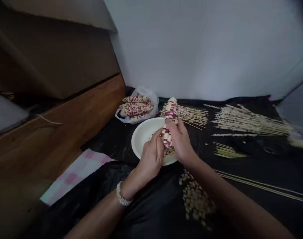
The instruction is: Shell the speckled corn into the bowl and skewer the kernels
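As far as I can see, my left hand [151,154] and right hand [180,140] both grip one corn cob [171,110] over the bowl [136,137]; loose bits [169,151] lie inside, cob's mostly full, more cobs [136,108] left bagged.

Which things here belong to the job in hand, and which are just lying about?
Likely in the job:
multicoloured cob, right hand gripping, left hand against it
white bowl underneath, kernels inside
loose kernels on the black covering
bagged cobs
perhaps the studded sticks and short bare sticks

Probably just lying about:
pink checked sheet
thin white strand
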A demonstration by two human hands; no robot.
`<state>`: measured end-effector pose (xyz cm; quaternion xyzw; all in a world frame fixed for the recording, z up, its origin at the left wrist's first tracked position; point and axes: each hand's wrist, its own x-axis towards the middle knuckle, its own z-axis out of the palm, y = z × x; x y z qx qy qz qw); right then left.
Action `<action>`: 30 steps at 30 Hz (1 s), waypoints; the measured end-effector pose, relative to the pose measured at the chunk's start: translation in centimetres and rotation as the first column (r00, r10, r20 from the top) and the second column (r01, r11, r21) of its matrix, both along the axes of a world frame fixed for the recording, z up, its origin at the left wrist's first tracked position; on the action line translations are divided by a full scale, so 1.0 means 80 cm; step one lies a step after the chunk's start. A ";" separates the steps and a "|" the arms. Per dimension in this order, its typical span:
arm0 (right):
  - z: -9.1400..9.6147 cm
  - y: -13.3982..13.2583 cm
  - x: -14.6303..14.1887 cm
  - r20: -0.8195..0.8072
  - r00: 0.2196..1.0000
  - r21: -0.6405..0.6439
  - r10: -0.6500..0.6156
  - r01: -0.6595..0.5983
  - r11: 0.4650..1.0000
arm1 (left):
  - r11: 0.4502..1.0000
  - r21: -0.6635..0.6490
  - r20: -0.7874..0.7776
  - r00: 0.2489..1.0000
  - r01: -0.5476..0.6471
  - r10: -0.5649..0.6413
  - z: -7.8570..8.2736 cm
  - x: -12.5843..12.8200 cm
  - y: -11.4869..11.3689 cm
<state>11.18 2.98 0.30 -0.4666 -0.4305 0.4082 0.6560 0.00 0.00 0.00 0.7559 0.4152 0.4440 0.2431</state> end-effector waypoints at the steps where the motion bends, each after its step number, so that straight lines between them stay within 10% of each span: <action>1: -0.001 0.001 0.001 -0.005 1.000 -0.010 0.004 -0.005 1.000 | 1.000 0.003 0.004 1.000 -0.001 0.001 0.001 0.000 0.000; 11: -0.006 0.008 0.009 -0.012 1.000 0.008 0.007 -0.007 1.000 | 0.980 -0.127 0.068 0.987 0.155 -0.148 0.013 -0.003 0.006; 30: -0.003 0.003 0.005 -0.010 0.999 0.005 0.033 -0.033 0.999 | 0.990 -0.133 0.200 0.977 -0.052 0.078 0.004 0.007 0.001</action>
